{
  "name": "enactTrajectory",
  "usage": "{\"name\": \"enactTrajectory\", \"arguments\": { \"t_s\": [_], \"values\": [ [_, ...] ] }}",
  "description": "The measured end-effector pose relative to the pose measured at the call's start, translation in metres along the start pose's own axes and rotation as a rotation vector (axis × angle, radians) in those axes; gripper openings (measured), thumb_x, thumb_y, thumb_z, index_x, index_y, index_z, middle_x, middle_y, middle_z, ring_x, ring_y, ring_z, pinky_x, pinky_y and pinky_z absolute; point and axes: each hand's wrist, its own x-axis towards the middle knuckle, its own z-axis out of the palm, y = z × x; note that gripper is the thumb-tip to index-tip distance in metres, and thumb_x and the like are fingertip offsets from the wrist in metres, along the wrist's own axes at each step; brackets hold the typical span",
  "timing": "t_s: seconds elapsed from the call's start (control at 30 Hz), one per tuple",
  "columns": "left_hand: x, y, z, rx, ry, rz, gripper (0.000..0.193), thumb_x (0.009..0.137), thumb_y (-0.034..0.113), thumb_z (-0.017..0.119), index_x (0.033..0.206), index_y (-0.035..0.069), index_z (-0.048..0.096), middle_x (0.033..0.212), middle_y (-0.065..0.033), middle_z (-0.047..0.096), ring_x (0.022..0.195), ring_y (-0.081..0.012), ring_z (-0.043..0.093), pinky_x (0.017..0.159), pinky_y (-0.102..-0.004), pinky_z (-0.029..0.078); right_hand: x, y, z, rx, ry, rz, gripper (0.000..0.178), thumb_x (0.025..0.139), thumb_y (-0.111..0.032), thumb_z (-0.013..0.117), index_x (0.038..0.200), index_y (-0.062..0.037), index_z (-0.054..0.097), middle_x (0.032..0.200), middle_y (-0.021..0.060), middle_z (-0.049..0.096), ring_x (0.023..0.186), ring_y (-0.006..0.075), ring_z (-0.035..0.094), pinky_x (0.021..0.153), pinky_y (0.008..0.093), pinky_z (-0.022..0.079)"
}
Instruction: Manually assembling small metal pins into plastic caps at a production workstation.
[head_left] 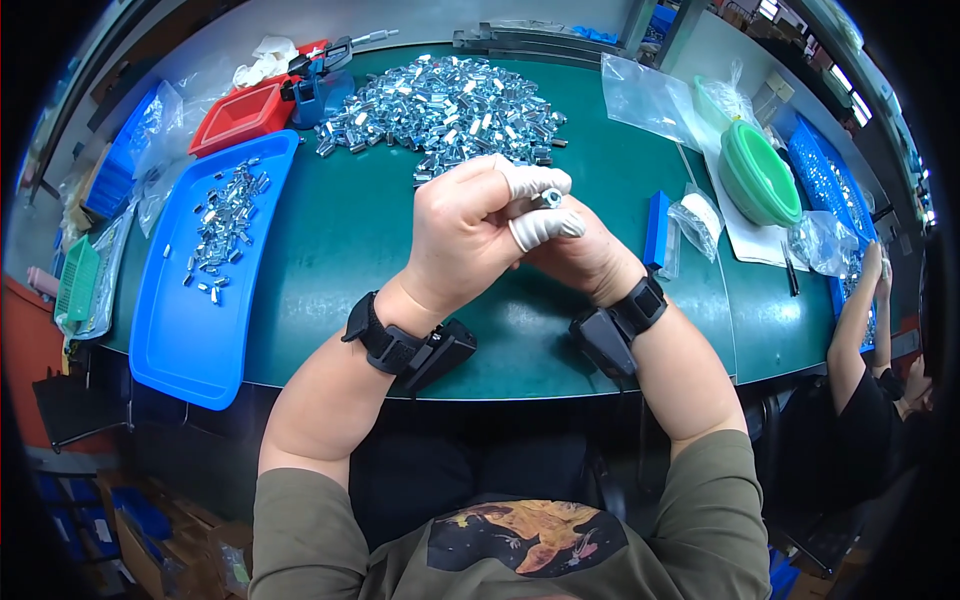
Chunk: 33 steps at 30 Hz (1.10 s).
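Note:
My left hand (458,222) is closed in a pinch, with white finger cots on its thumb and forefinger. Between those fingertips is a small shiny metal cylindrical fitting (550,198), its hollow end facing up. Close against it on the right is my right hand (590,258). Its fingers are mostly hidden behind the left hand, so I cannot tell what they grip. Just beyond both hands lies a large heap of similar metal fittings (450,105) on the green tabletop (345,260).
At left, a blue tray (185,345) bears several fittings, with a red bin (240,118) and a micrometer in a stand (325,85) behind. Rightward are a small blue box (656,230), green bowls (757,175) and a pen (790,270). Another person's arms (852,310) reach over a blue tray.

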Motion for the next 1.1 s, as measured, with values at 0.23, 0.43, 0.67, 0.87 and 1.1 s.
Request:
{"name": "enactTrajectory", "arguments": {
  "t_s": [0.23,0.43,0.67,0.87,1.1],
  "values": [
    [0.002,0.001,0.0,0.015,-0.019,-0.025,0.025,0.064,0.014,0.074,0.084,0.001,0.065,0.062,0.0008,0.052,0.053,-0.0056,0.044,0.048,-0.0187,0.035,-0.001,-0.002,0.002,0.038,-0.006,0.024,0.023,0.082,-0.027,0.055,0.092,-0.006,0.056,0.077,-0.0002,0.052,0.062,0.0095,0.048,0.058,0.0238,0.04],
    [0.002,-0.002,0.0,0.035,-0.036,0.006,0.024,0.066,0.012,0.072,0.085,0.0,0.065,0.064,0.0,0.052,0.053,-0.0054,0.044,0.049,-0.0187,0.036,0.001,0.001,-0.003,0.067,-0.056,0.01,0.026,0.083,-0.031,0.053,0.091,-0.0062,0.056,0.076,0.0003,0.052,0.062,0.0095,0.047,0.057,0.0238,0.04],
    [0.001,-0.003,0.0,0.003,-0.026,-0.093,0.024,0.067,0.015,0.071,0.087,0.002,0.065,0.065,-0.0047,0.057,0.056,-0.01,0.053,0.05,-0.0211,0.041,0.001,-0.002,0.003,0.007,0.018,0.038,0.033,0.086,-0.038,0.048,0.092,-0.0058,0.055,0.073,0.0013,0.052,0.058,0.0094,0.044,0.054,0.0229,0.038],
    [0.003,-0.016,-0.002,-0.147,-0.004,-0.307,0.02,0.078,0.014,0.063,0.092,0.001,0.063,0.069,-0.001,0.056,0.059,-0.0057,0.052,0.049,-0.0193,0.04,0.003,0.0,-0.005,0.076,0.007,0.081,0.033,0.09,-0.037,0.041,0.091,-0.0065,0.053,0.07,0.0006,0.05,0.053,0.0085,0.038,0.051,0.0219,0.034],
    [0.005,-0.04,-0.008,-0.497,0.003,-0.539,0.023,0.088,0.02,0.05,0.1,0.002,0.059,0.068,0.0034,0.051,0.057,-0.0031,0.044,0.05,-0.0166,0.035,0.005,-0.003,-0.008,0.129,0.086,0.154,0.033,0.091,-0.036,0.037,0.088,-0.0068,0.052,0.069,-0.0002,0.049,0.052,0.0077,0.035,0.048,0.0212,0.032]
  ]
}}
